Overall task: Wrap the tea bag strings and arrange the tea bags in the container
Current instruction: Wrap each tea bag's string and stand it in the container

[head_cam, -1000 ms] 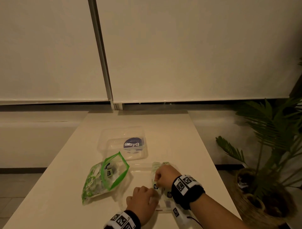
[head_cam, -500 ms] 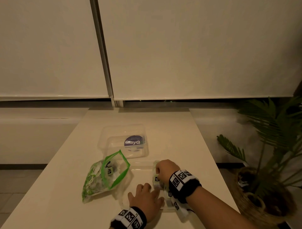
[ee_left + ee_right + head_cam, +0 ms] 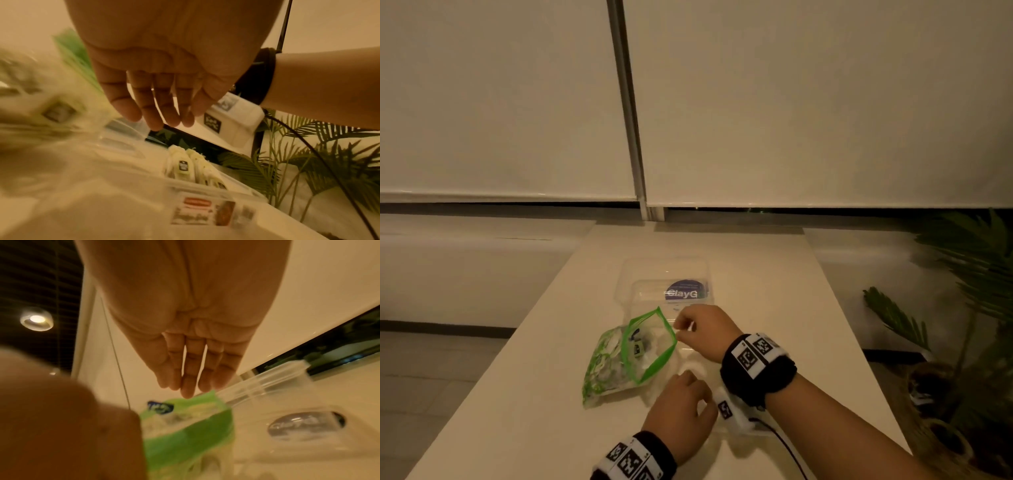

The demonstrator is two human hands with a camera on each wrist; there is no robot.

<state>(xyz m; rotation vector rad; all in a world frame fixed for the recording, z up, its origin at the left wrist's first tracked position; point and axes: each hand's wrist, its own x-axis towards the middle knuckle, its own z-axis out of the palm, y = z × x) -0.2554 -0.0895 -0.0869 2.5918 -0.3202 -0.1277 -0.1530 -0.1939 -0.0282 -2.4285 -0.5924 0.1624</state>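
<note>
Tabletop (image 3: 524, 404): pale, long, carrying all items. Lid (image 3: 664, 284): clear plastic with a round dark label, lying flat at the far side. Container (image 3: 205, 193): clear, nearest the person, with a few wrapped tea bags (image 3: 182, 167) standing side by side at one end; in the head view it is mostly hidden behind the wrists. Bag (image 3: 633, 353): clear with a green zip rim, lying on its side just left of the container, mouth gaping toward the right hand, more tea bags inside. Risk, as judged: the light bag may slide or collapse when reached into, since neither hand pins it; loose strings inside may snag and drag out several at once; a sleeve or cable may knock the standing tea bags over. Right hand (image 3: 705, 329): raised at the bag's rim, palm down, fingers (image 3: 186, 382) straight, together, holding nothing. Left hand (image 3: 681, 411): low beside the bag's near corner, fingers (image 3: 152, 112) loosely extended, holding nothing.
</note>
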